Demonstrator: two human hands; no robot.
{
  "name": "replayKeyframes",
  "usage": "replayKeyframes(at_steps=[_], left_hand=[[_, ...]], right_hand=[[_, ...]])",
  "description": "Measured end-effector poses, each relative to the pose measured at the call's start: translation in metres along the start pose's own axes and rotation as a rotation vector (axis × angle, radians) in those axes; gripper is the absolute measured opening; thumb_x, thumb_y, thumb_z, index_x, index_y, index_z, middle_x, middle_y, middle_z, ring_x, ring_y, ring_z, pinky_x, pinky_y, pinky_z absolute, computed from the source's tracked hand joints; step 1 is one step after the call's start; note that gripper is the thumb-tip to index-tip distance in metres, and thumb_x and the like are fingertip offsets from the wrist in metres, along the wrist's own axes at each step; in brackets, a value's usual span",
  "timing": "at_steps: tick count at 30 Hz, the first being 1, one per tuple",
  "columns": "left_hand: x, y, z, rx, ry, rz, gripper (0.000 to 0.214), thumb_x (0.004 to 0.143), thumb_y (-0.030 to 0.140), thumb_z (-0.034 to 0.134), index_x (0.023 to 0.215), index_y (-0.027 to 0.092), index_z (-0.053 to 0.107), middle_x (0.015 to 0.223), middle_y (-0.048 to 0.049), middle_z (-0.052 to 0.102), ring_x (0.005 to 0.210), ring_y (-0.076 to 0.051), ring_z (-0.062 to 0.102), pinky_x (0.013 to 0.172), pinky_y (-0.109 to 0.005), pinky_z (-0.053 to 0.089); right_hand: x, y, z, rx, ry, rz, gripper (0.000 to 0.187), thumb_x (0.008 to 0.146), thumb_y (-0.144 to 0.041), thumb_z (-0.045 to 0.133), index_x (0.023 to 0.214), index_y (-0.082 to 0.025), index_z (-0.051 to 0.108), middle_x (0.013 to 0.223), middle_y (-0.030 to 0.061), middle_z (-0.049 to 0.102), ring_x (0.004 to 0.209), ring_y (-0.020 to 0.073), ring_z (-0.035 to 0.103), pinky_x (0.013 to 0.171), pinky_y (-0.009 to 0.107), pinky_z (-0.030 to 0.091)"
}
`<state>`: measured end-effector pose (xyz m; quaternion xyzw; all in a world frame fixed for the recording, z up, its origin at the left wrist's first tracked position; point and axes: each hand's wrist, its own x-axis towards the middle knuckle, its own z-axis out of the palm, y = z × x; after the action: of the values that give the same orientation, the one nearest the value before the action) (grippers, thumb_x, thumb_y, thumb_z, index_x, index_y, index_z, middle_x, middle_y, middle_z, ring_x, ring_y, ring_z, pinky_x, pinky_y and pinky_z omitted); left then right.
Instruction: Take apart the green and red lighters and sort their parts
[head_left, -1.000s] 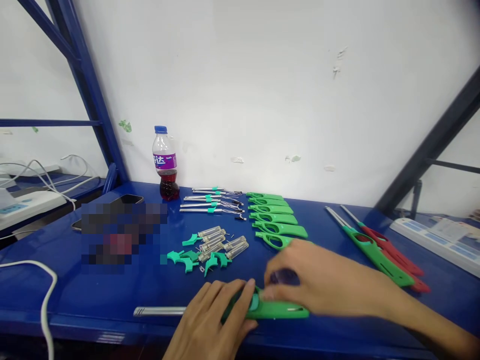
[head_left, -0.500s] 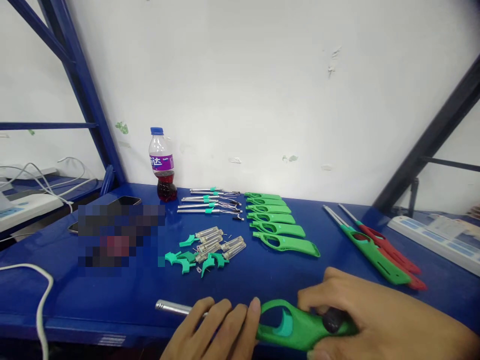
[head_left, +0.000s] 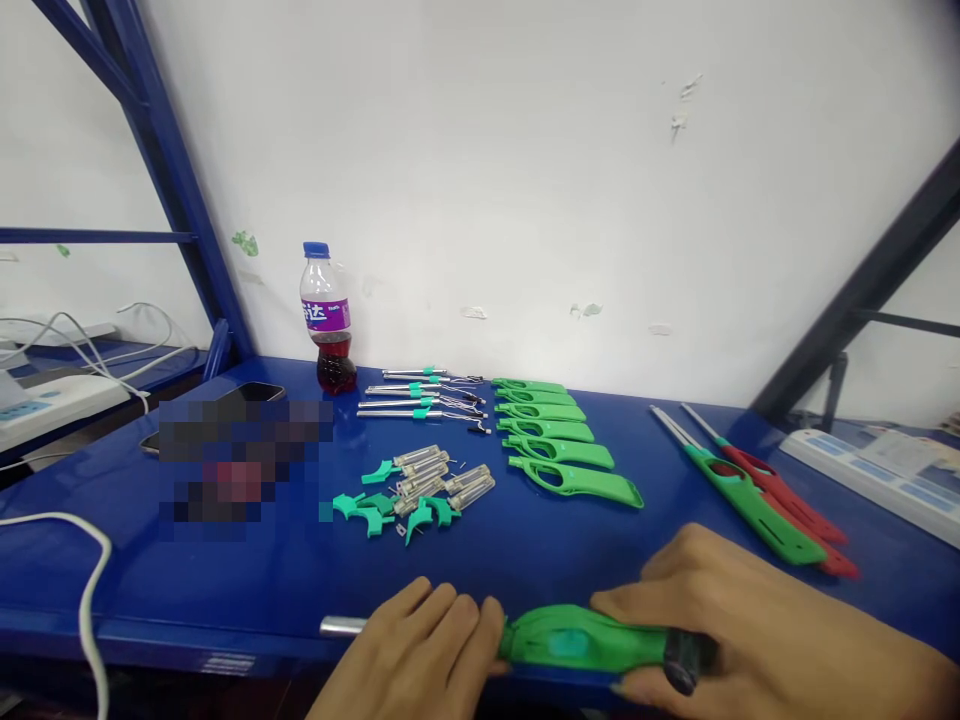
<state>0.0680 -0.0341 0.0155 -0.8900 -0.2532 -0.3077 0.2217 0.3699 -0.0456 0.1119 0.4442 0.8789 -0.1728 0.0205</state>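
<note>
A green long-necked lighter [head_left: 592, 637] lies crosswise between both hands at the table's front edge, its seam edge turned up. My left hand [head_left: 420, 650] is wrapped round its neck. The silver tube [head_left: 343, 626] sticks out to the left of that hand. My right hand [head_left: 750, 630] grips the handle's right end. A dark rounded piece [head_left: 682, 660] shows between the right thumb and fingers; its kind cannot be made out. Farther back are teal triggers [head_left: 371, 518], clear fuel tanks [head_left: 470, 492] and green handle shells [head_left: 577, 481].
Silver tubes with wires [head_left: 401, 413] lie near the wall, beside a drink bottle [head_left: 328, 318]. Finished-looking lighters, one green [head_left: 757, 505] and some red [head_left: 806, 513], rest at the right. A power strip [head_left: 870, 487] stands beyond them. A white cable [head_left: 94, 590] hangs over the front left.
The lighter has rolled about its length, so its trigger opening no longer faces me. The dark piece appears farther right and tilted. Both hands keep their grip.
</note>
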Motion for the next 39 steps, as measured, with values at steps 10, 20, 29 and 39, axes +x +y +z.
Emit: replayKeyframes(at_steps=[10, 20, 29, 39], left_hand=[[-0.005, -0.016, 0.006, -0.13, -0.175, -0.215, 0.023, 0.11, 0.016, 0.042, 0.125, 0.02, 0.06, 0.103, -0.0065, 0.071, 0.088, -0.023, 0.075, 0.071, -0.034, 0.065], [-0.017, -0.017, 0.017, -0.095, -0.243, -0.18, 0.042, 0.113, 0.018, 0.042, 0.153, 0.026, 0.051, 0.125, -0.0045, 0.075, 0.111, -0.027, 0.075, 0.096, -0.044, 0.064], [-0.015, -0.015, 0.018, -0.191, -0.239, -0.16, 0.035, 0.116, 0.02, 0.042, 0.147, 0.028, 0.057, 0.123, -0.0018, 0.076, 0.105, -0.024, 0.074, 0.095, -0.041, 0.062], [-0.004, -0.009, 0.022, -0.314, -0.095, -0.263, 0.025, 0.112, 0.015, 0.043, 0.127, 0.022, 0.061, 0.106, -0.0059, 0.069, 0.09, -0.024, 0.07, 0.077, -0.04, 0.063]], right_hand=[[0.0, 0.023, 0.03, -0.518, 0.398, -0.143, 0.052, 0.091, -0.009, 0.064, 0.139, -0.029, 0.062, 0.124, 0.0021, 0.076, 0.073, 0.0195, 0.078, 0.064, 0.034, 0.053], [0.014, 0.024, 0.058, -0.384, 0.361, -0.062, 0.045, 0.105, -0.047, 0.071, 0.146, -0.032, 0.057, 0.124, 0.0007, 0.072, 0.067, 0.0183, 0.075, 0.061, 0.036, 0.055], [0.035, -0.001, 0.066, -0.338, 0.454, -0.097, 0.058, 0.094, -0.067, 0.078, 0.131, -0.027, 0.06, 0.116, 0.0032, 0.075, 0.072, 0.0244, 0.077, 0.066, 0.038, 0.056], [0.057, -0.018, 0.072, -0.321, 0.563, -0.054, 0.033, 0.09, -0.045, 0.085, 0.095, -0.026, 0.058, 0.09, -0.0029, 0.07, 0.062, 0.0208, 0.072, 0.058, 0.034, 0.04]])
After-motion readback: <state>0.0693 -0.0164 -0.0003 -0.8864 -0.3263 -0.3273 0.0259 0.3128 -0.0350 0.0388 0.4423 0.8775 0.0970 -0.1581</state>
